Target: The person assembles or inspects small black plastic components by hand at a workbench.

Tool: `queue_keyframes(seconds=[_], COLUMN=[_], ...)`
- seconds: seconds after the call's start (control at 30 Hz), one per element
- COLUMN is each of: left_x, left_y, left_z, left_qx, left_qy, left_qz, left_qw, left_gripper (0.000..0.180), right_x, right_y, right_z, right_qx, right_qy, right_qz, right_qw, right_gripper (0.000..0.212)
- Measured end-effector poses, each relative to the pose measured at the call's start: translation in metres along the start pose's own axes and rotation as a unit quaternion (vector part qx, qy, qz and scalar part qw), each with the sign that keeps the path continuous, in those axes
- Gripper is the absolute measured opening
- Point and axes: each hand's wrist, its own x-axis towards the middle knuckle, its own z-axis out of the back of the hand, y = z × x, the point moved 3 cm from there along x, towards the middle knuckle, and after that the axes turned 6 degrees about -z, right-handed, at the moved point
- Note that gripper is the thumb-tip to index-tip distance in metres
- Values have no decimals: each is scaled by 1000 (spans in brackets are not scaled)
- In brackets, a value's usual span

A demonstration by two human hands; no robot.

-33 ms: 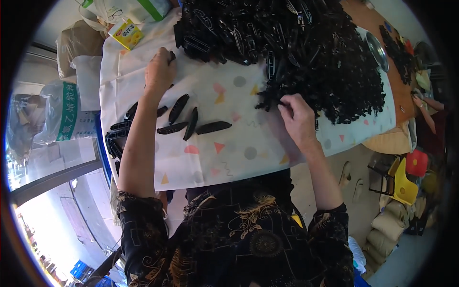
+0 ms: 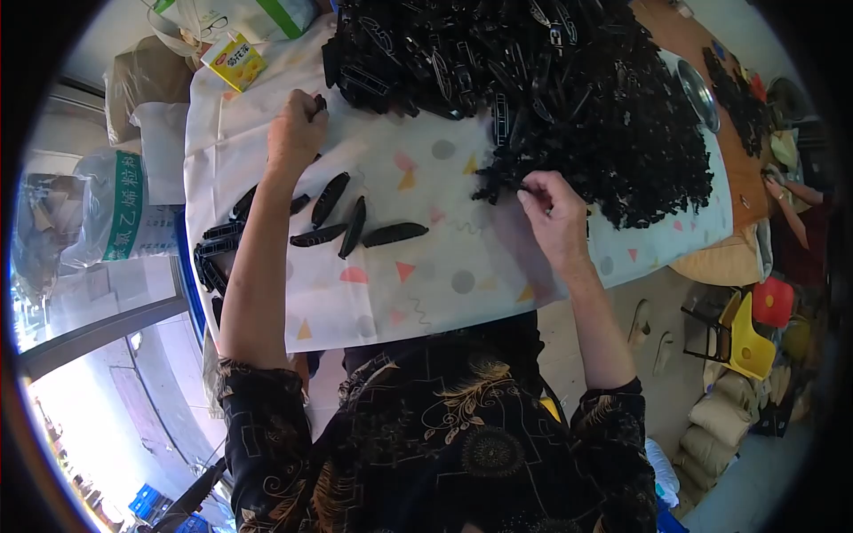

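My left hand is closed around a dark piece, mostly hidden by the fingers; a black end shows at the fingertips. At the near left edge of a big heap of small black plastic pieces, my right hand has thumb and index finger pinched on one small black piece. Between the hands lie several long, curved black plastic parts, pointed at both ends. More black parts are gathered beside my left forearm, which partly covers them. Larger black frame-like parts fill the far side of the heap.
A patterned white cloth covers the table. A yellow-and-white box stands at its far left, near plastic bags. A round metal lid or dish lies far right. Beyond are another person's hands and a yellow chair.
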Motion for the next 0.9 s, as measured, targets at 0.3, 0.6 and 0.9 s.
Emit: queue_keyframes(seconds=[0.3, 0.6, 0.9], left_x=[-105, -168, -188], left_y=[-130, -178, -193], left_z=[-22, -71, -63], left_qx=[-656, -802, -762], left_qy=[49, 171, 199], left_qz=[110, 230, 202], left_qw=[745, 524, 582], left_gripper=[34, 28, 40], right_x=[-26, -54, -62], right_y=[3, 35, 42], right_z=[19, 16, 5], right_qx=[369, 445, 390], right_qy=[30, 52, 47], right_qz=[-251, -226, -175], right_qw=[894, 865, 903], right_gripper=[15, 11, 7])
